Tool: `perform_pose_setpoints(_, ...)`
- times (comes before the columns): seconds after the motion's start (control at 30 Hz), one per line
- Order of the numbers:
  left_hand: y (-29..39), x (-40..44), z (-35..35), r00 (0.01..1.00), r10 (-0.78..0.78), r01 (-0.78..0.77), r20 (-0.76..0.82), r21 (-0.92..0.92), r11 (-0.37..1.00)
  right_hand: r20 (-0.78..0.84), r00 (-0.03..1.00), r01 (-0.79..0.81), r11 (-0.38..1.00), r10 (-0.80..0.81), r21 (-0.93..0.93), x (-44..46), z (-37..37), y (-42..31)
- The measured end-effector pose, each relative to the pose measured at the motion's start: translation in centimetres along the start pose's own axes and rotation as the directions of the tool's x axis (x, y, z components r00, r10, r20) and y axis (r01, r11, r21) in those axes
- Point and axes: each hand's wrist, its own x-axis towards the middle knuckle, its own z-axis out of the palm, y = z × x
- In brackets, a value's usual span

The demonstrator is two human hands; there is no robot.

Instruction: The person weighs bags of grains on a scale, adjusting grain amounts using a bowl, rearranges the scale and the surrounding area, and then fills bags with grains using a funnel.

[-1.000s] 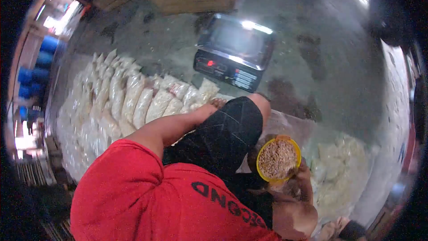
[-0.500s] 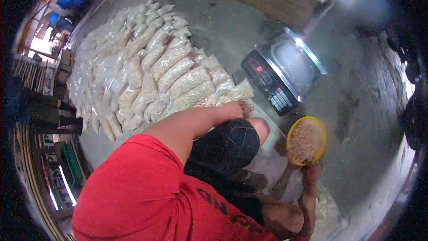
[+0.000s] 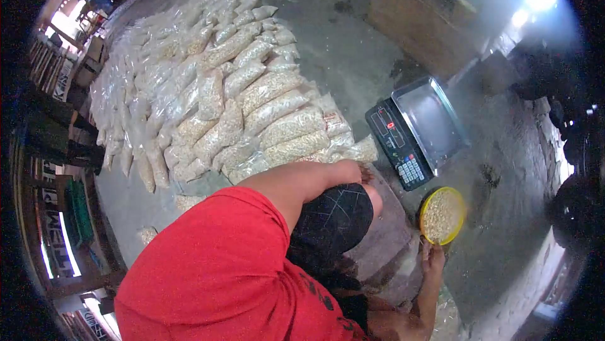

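My right hand (image 3: 433,258) has its fingers at the near rim of a round yellow bowl (image 3: 464,215). The bowl is filled with small pale pieces (image 3: 441,213), whose kind I cannot make out. Over my bent knee rests my left hand (image 3: 365,173), fingers loosely apart and partly hidden, holding nothing I can see. Just beyond the bowl stands a digital scale (image 3: 403,136) with a metal pan (image 3: 435,120) and a lit red display. Near my left hand lies the closest of the clear bags (image 3: 360,150), filled with similar pale pieces.
Many filled plastic bags (image 3: 252,101) lie in rows across the floor, ahead and to the left. A brown board (image 3: 416,19) lies at the far side. Dark rounded objects (image 3: 570,208) stand along the right wall. Wooden racks (image 3: 63,215) are at the left.
The yellow bowl looks smaller and less tilted, and my right hand has moved with it. The view has shifted, so the scale and bags appear displaced. My left hand stays by the knee.
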Motion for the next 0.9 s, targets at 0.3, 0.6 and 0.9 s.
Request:
perform_pose_setpoints(0.3, 1.2, 1.2, -2.0, 0.906, -0.232, 0.331, 0.353, -0.253, 0.909, 0.171, 0.981, -0.002, 0.886, 0.092, -0.463, -14.6, 8.1, -7.3)
perform_pose_setpoints(0.6, 6.1, -16.2, -16.1, 0.803, -0.534, 0.342, -0.265, -0.529, 0.777, 0.225, 0.916, 0.355, 0.41, -0.331, -0.84, -31.6, 17.6, -10.3)
perform_pose_setpoints(0.9, 22.3, -41.1, -16.8, 0.37, -0.563, 0.754, 0.739, -0.593, -0.283, 0.214, 0.965, 0.197, -0.121, -0.154, -0.973, -29.2, 17.7, -9.0)
